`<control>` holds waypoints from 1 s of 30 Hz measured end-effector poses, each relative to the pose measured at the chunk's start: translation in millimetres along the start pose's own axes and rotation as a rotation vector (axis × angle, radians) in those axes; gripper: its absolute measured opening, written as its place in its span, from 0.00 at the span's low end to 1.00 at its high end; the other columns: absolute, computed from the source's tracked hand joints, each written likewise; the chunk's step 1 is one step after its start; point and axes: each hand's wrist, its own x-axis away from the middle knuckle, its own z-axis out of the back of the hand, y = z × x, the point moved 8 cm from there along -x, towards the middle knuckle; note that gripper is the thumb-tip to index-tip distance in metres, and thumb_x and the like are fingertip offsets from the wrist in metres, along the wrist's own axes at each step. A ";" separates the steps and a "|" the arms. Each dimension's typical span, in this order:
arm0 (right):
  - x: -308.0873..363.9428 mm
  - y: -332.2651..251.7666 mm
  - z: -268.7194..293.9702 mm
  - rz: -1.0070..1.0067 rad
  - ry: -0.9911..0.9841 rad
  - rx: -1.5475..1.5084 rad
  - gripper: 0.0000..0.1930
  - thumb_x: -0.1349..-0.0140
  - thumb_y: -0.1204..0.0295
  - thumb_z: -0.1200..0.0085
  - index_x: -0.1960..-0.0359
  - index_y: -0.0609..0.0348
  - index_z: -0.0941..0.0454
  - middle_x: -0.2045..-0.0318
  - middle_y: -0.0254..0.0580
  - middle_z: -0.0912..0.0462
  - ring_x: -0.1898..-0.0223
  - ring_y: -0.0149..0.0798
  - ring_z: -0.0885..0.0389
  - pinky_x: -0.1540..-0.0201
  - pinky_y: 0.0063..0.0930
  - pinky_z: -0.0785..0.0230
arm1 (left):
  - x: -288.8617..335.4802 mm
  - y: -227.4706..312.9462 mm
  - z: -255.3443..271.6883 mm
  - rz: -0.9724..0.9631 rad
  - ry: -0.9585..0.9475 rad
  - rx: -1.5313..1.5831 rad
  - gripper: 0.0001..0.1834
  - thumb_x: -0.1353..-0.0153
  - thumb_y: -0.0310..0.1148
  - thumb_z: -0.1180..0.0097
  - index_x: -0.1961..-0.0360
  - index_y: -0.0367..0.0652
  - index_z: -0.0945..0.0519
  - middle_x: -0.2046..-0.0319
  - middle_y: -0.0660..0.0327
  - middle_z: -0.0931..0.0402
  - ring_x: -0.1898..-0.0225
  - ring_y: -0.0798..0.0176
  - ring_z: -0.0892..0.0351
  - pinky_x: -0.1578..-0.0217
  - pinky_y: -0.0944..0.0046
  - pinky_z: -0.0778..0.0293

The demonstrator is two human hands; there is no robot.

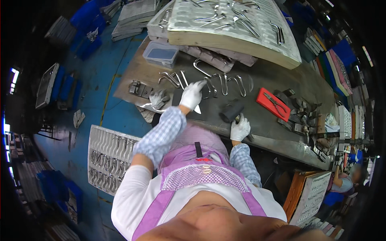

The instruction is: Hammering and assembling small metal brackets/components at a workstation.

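My left hand (191,96), in a white glove, is closed over a dark flat pad (177,96) at the bench's near edge. A shiny metal piece (197,109) sticks out below the palm; the fingers hide the rest of it. Bent chrome tubes (224,84) lie just beyond the fingertips, with more chrome tubes (169,79) to the left. My right hand (240,129), also gloved, is wrapped round the handle of a mallet. Its dark cylindrical mallet head (232,111) tilts over the bench edge, slightly blurred.
A metal block (140,89) and a crumpled grey glove (159,99) lie at left. Behind stand a clear plastic box (161,54) and a stacked tray (237,37) bearing metal parts. Pliers (276,104) rest on a red tray (263,99) at right. A parts tray (114,134) sits low at left.
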 end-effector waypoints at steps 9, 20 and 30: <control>-8.5 6.0 5.6 0.006 0.000 -0.114 0.29 0.50 0.62 0.37 0.44 0.47 0.27 0.64 0.38 0.23 0.61 0.45 0.23 0.57 0.42 0.31 | -63.4 1.4 -100.4 -0.249 -0.613 -0.623 0.22 0.44 0.26 0.48 0.48 0.51 0.20 0.50 0.59 0.23 0.45 0.52 0.26 0.40 0.49 0.36; -6.9 15.3 -0.4 -0.001 -0.051 -0.122 0.29 0.49 0.64 0.37 0.43 0.47 0.28 0.63 0.38 0.22 0.59 0.44 0.23 0.54 0.42 0.31 | 26.8 -30.2 -8.2 0.945 -0.102 0.914 0.18 0.33 0.46 0.47 0.67 0.40 0.20 0.84 0.64 0.31 0.89 0.69 0.34 0.89 0.66 0.36; -49.8 -35.5 -8.8 -0.231 -0.768 -0.846 0.24 0.50 0.55 0.33 0.59 0.62 0.17 0.66 0.45 0.13 0.64 0.43 0.14 0.57 0.34 0.25 | 110.2 -61.7 10.7 0.924 -0.048 0.660 0.16 0.33 0.40 0.49 0.60 0.36 0.24 0.85 0.63 0.29 0.89 0.67 0.32 0.88 0.64 0.37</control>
